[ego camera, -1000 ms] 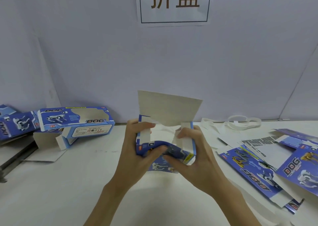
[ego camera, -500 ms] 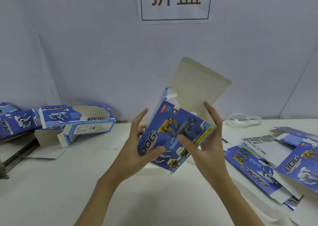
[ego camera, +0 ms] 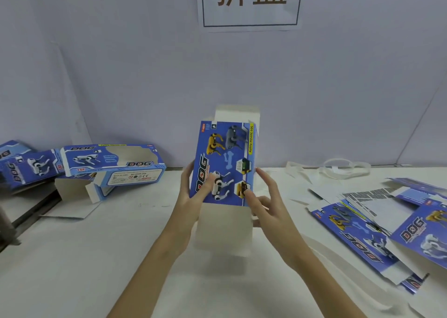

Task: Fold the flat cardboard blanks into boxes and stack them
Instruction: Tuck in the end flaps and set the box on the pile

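Blue half-folded box (ego camera: 223, 162) upright in front of us, our left hand (ego camera: 191, 196) gripping its left edge, right hand (ego camera: 262, 201) pinching its lower right corner, flat blanks (ego camera: 362, 223) at right

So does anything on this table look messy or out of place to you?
Somewhat. The folded box at the back left lies on its side with an end flap hanging open, not stacked. The flat blanks on the right are fanned out loosely rather than squared up. Nothing looks torn or spilled.
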The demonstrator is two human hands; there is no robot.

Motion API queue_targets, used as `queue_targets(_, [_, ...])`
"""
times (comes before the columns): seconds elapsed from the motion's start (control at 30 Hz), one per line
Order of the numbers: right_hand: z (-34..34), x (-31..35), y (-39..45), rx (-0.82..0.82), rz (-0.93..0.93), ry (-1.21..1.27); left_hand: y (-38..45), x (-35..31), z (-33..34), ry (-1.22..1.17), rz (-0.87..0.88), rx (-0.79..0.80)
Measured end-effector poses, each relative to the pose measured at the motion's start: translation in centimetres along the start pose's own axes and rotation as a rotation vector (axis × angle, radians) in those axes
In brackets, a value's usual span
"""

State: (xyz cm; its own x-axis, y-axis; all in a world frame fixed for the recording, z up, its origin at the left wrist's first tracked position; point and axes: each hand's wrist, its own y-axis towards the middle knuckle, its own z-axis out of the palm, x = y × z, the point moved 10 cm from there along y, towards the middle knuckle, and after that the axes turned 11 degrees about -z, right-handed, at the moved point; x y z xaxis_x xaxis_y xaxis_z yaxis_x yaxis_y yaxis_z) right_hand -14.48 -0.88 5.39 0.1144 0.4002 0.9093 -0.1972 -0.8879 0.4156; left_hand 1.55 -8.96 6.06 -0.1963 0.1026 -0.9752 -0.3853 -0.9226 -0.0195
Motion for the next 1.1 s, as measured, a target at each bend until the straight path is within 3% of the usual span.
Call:
queue_targets(0.13, [0.4, -0.1, -0.2, 0.108, 0.016, 0.043, 0.3, 1.3, 0.2, 0.01, -0.106, 0.12])
queue_targets(0.3, [0.8, 0.0, -0.8, 0.235, 0.013, 0.048, 0.5, 1.2, -0.9, -0.103, -0.096, 0.05])
queue_targets(0.5, [0.2, 0.2, -0.7, 0.083, -0.098, -0.033, 0.0, 1.0, -0.5, -0.235, -0.119, 0.073])
queue_targets(0.67, [-0.9, 0.8, 0.2, 0.001, -0.094, 0.121, -0.2, -1.2, -0.2, -0.155, 0.003, 0.232])
queue_targets(0.77, [-2.0, 1.9, 0.4, -0.066, -0.142, 0.072, -0.9, -1.6, 0.3, -0.048, 0.027, 0.302])
queue_targets(0.97, [0.7, 1.8, -0.7, 0.28, -0.094, -0.029, -2.3, -4.2, -0.7, -0.074, 0.212, 0.194])
queue_targets(1.1, [1.3, 3.4, -0.7, 0.26, -0.193, -0.09, -3.3, -5.2, -1.2, -0.095, 0.235, 0.141])
